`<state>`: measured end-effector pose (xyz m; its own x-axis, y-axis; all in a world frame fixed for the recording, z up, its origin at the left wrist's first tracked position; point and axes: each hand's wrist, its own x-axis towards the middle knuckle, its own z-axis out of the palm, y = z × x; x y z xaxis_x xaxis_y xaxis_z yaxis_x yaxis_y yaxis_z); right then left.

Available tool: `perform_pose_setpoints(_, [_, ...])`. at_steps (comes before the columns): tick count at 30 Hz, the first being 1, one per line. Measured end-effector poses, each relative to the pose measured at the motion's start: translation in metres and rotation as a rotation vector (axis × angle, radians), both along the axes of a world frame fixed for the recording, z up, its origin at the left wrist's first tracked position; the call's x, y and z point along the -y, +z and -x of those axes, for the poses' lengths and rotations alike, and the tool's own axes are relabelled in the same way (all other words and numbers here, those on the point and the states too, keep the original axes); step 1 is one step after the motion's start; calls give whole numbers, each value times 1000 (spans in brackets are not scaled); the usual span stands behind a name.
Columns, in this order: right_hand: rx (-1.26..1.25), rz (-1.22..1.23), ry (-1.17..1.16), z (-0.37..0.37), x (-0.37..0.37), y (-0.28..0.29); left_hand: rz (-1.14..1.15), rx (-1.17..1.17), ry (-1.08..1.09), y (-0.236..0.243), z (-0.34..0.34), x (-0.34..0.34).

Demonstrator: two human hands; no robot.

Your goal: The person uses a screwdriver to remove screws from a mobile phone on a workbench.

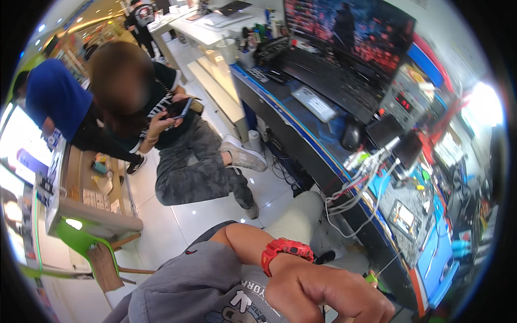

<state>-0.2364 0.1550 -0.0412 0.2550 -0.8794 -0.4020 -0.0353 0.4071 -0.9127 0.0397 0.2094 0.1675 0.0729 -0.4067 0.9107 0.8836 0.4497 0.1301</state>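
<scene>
My left hand [328,290], with a red wristwatch [288,254] on its wrist, reaches across my front at the lower edge. Its fingers are curled closed, and what they grip, if anything, is hidden beneath them. Just beyond the knuckles shows a small yellow-green piece [371,278] with a thin rod near it; I cannot tell whether the hand holds it. My right hand is out of view. On the cluttered workbench nearest the hand lies an opened phone-like device [403,216] on a grey work mat [401,242].
White cables [371,167] hang over the bench edge. Behind them are a mouse [353,133], keyboard [328,81], monitor [350,32] and bench power supply [406,99]. A seated person [183,145] holds a phone [180,109]. A green chair [89,245] stands at left.
</scene>
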Motion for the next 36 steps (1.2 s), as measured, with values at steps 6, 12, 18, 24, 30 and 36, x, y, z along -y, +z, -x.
perform_pose_setpoints(6, [-39,333,213,-37,6,26,169,132,112,-3,-34,-5])
perform_pose_setpoints(12, [19,24,-23,-40,1,11,-172,405,346,-31,-102,-33])
perform_pose_setpoints(18, [-228,121,138,-39,-5,28,-1524,115,654,-180,-172,-53])
perform_pose_setpoints(24, [16,0,-54,-60,-16,11,-2007,-314,998,-294,-212,-116])
perform_pose_setpoints(30, [-44,45,231,-86,-8,21,-1675,215,751,-262,-128,-65])
perform_pose_setpoints(36, [-89,22,219,-87,-28,19,-1296,916,789,-266,-71,-16])
